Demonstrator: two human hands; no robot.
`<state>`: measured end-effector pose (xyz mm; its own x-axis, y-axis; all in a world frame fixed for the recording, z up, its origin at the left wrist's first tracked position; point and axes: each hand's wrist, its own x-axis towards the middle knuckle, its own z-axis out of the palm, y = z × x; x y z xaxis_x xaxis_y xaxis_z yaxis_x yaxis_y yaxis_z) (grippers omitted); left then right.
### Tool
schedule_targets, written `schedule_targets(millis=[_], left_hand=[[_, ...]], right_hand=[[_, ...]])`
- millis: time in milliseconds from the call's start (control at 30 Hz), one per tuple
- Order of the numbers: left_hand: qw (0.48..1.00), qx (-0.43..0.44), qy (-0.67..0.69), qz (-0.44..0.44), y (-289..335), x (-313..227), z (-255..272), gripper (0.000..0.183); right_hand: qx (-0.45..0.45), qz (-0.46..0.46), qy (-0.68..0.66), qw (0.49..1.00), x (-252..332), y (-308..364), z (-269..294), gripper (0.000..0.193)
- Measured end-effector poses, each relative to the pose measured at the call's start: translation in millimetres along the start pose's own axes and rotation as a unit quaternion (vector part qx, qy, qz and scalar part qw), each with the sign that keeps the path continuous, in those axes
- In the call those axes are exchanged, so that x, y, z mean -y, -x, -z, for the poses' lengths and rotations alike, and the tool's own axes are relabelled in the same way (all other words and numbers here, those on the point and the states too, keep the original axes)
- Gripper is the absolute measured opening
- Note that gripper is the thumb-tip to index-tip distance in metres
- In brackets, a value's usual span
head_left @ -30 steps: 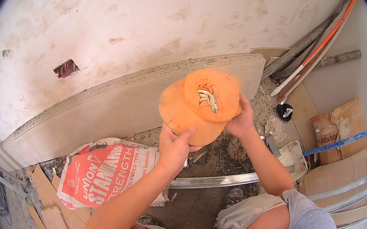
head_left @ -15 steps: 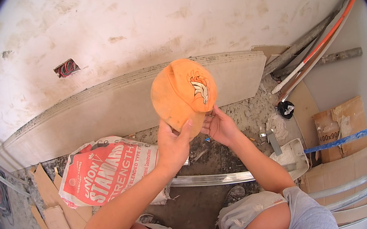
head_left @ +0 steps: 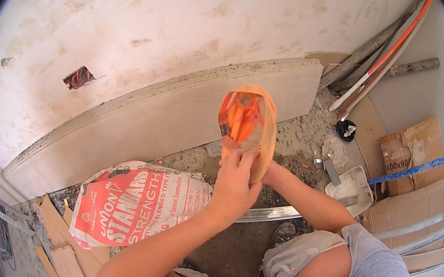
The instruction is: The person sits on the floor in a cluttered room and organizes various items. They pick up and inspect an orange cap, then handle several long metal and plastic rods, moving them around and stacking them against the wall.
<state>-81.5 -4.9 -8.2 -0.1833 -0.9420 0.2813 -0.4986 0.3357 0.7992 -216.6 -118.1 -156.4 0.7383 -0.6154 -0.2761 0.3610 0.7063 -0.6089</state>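
Note:
An orange baseball cap (head_left: 269, 127) is tipped up in front of me, so its open underside with the sweatband and lining shows. My left hand (head_left: 237, 178) grips its lower edge, fingers bent over the rim near the brim. Behind the cap's lower right side, my right hand (head_left: 272, 174) presses against it. Most of that hand's fingers are hidden by the cap and my left hand.
Large flat boards (head_left: 153, 116) lean along the wall. A red and white cement bag (head_left: 125, 206) lies left, beside cardboard strips (head_left: 72, 273). Right are a white plastic tray (head_left: 366, 190), a torn cardboard box (head_left: 422, 141) and long pipes. Metal channels (head_left: 273, 213) cross the floor.
The cap has turned from its outside to its inside and moved slightly right and down. My left hand has shifted right onto its rim; my right hand is now mostly behind it.

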Motion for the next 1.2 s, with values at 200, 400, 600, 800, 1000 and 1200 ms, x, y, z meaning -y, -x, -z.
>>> schedule_targets(millis=[200, 400, 600, 800, 1000, 1200], left_hand=[[1.0, 0.01, -0.027, -0.003, 3.8, -2.3, -1.0, 0.059], [0.998, 0.024, -0.054, -0.033, 6.6, -6.4, -7.4, 0.065], [0.995, 0.025, -0.081, -0.049, 9.6, -7.5, -8.7, 0.065], [0.993, 0.028, -0.096, -0.061, 11.0, -8.3, -9.7, 0.064], [0.988, 0.019, -0.13, -0.085, 11.8, -11.6, -11.5, 0.064], [0.98, 0.013, -0.164, -0.11, 11.9, -10.4, -15.1, 0.064]], right_hand=[[-0.009, 0.082, -0.048, 0.995, 12.7, 6.3, -42.9, 0.047], [0.022, 0.134, -0.244, 0.96, 43.3, 16.7, -92.0, 0.053], [0.127, 0.125, -0.202, 0.963, 41.0, 24.2, -82.3, 0.057], [0.154, 0.104, -0.172, 0.967, 35.2, 27.4, -75.7, 0.063], [0.112, 0.075, -0.114, 0.984, 36.5, 37.6, -74.6, 0.067], [0.053, -0.003, -0.097, 0.994, 41.4, 39.5, -75.3, 0.069]])
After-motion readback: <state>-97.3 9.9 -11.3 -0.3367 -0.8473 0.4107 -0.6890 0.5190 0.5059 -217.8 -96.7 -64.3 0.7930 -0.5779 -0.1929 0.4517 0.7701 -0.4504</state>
